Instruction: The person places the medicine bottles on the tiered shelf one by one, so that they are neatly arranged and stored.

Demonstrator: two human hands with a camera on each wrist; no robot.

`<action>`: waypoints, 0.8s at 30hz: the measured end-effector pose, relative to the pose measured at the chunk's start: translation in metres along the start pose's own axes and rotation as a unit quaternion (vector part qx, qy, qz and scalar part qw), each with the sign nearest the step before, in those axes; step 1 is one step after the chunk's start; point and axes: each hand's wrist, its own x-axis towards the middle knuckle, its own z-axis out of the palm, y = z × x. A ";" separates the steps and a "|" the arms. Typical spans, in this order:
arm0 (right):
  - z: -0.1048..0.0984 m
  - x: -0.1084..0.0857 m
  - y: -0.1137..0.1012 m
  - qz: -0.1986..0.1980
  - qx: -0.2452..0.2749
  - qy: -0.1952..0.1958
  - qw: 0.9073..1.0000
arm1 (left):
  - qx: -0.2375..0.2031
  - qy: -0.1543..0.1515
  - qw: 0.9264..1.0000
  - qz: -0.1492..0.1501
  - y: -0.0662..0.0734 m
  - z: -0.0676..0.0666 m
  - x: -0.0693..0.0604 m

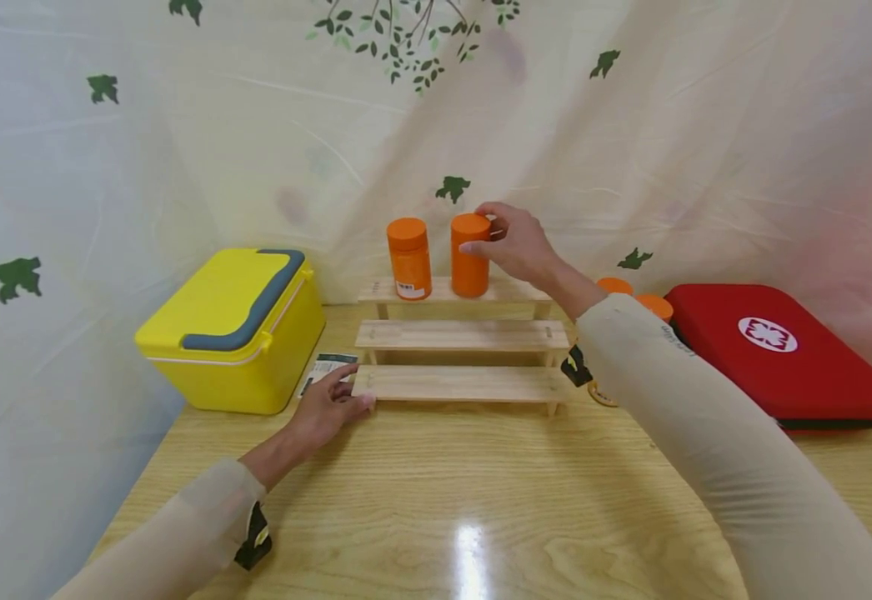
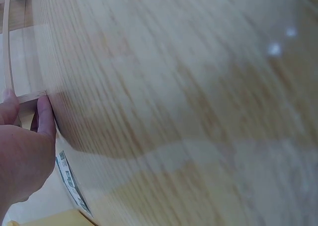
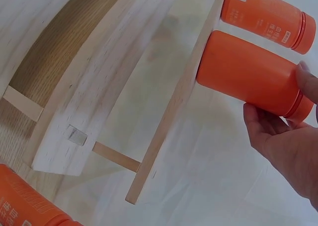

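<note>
A pale wooden surface (image 1: 406, 492) runs up to a hanging cloth (image 1: 203, 158), wrinkled and creamy, printed with dark green leaves and a twiggy branch; its grain flows in long wavy streaks, and a white glare lies near the front edge of the view. On it stands a three-step rack (image 1: 462, 335) of light, bare wood, its straight planks carried on thin square bars. To the left sits a glossy yellow box (image 1: 229, 333) with tapering sides and a blue-grey handle, a printed card (image 1: 325, 367) lying between it and the rack. To the right is a red case (image 1: 781, 358) with rounded corners and a white round emblem. The right hand (image 1: 520, 246) has thumb and fingers clamped around the upper part of a smooth orange bottle (image 1: 469, 262), a ridge-lidded cylinder upright on the top step, its base against the plank. Beside it, apart, stands a matching labelled bottle (image 1: 409, 262). The left hand (image 1: 323, 410) pinches the lowest step's left end.
</note>
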 end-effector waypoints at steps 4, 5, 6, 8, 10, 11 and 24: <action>0.001 -0.001 0.000 -0.001 -0.001 -0.001 1.000 | 0.002 0.003 1.000 -0.008 -0.001 0.001 0.002; 0.001 -0.002 -0.001 -0.002 -0.002 -0.001 1.000 | 0.003 0.003 1.000 -0.009 -0.001 0.001 0.002; 0.001 -0.002 -0.001 -0.002 -0.002 -0.001 1.000 | 0.003 0.003 1.000 -0.010 -0.001 0.001 0.002; 0.001 -0.003 -0.001 -0.002 -0.002 -0.002 1.000 | 0.004 0.005 1.000 -0.014 -0.001 0.001 0.002; 0.001 -0.003 -0.001 -0.001 -0.002 -0.004 1.000 | 0.006 0.006 1.000 -0.015 -0.001 0.001 0.002; 0.001 -0.003 -0.001 0.000 -0.002 -0.006 1.000 | 0.006 0.006 1.000 -0.015 -0.001 0.001 0.002; -0.014 -0.012 -0.004 0.011 0.005 -0.020 1.000 | 0.005 0.004 1.000 -0.013 -0.002 0.000 0.003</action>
